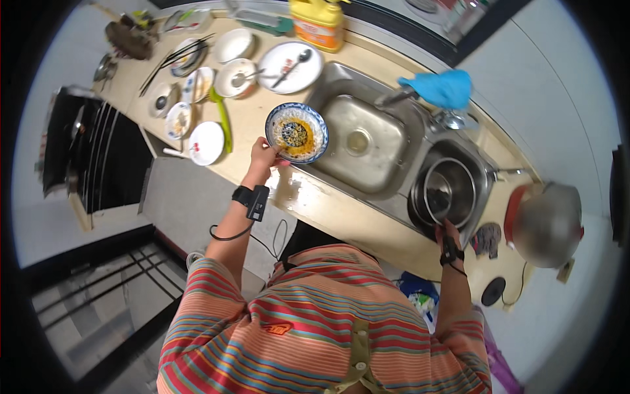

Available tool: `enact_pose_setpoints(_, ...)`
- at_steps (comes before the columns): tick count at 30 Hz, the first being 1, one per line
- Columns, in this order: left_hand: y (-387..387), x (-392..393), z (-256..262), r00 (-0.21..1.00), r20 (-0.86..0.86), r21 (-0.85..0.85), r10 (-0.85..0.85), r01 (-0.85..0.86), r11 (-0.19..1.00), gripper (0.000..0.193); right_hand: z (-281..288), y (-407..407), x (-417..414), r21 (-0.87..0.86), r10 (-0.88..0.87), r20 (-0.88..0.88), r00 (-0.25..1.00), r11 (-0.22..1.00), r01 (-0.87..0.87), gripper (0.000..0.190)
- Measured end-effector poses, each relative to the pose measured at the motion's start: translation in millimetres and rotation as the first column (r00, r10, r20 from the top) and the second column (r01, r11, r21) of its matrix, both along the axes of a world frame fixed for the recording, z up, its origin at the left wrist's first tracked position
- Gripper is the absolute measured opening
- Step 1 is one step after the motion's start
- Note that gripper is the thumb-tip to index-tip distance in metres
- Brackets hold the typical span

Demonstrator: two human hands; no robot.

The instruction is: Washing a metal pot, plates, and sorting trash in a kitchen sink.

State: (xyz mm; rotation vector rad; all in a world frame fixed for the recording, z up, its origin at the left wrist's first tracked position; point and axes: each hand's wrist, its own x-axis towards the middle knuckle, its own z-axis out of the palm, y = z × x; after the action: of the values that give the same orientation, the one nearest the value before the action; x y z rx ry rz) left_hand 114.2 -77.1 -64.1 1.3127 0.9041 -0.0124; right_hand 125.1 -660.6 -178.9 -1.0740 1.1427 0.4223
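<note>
My left hand [266, 152] grips the near rim of a blue-and-white patterned bowl [297, 133], its inside smeared with yellow-orange residue. The bowl is over the left edge of the large steel sink basin [339, 172]. At the smaller right-hand basin [480, 152], my right hand [447, 230] holds the near rim of a steel pot [460, 180]. Something dark lies in the pot's bottom, too unclear to name. A blue cloth [445, 88] hangs over the faucet [393, 97] behind the basins.
Left on the counter are a white plate with a spoon [275, 64], several used bowls [235, 45], black chopsticks [184, 51], a green utensil [225, 128] and a small white plate [206, 144]. A yellow jug [317, 24] stands behind. A rounded metal appliance [546, 224] and grey cloth [487, 240] sit right.
</note>
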Motion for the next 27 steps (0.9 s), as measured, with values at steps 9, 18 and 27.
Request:
enact_pose_setpoints(9, -64.5, 83.6, -83.1, 0.709, -0.486, 0.444, -0.512, 0.704, 0.554, 0.038, 36.1, 23.0, -6.1, 0.182, -0.142, -0.07, 0.987, 0.971, 0.153, 0.021)
enact_pose_setpoints(18, -95.4, 133.1, -203.2, 0.491, -0.698, 0.249, -0.521, 0.849, 0.466, 0.053, 70.3, 17.8, -33.6, 0.14, -0.084, -0.1, 0.992, 0.985, 0.097, 0.02)
enact_pose_setpoints(27, -176.5, 139.5, -266.3, 0.071, -0.411, 0.334, -0.909, 0.939, -0.078, 0.035, 84.1, -1.6, -56.5, 0.032, -0.136, -0.12, 0.983, 0.989, 0.141, 0.024)
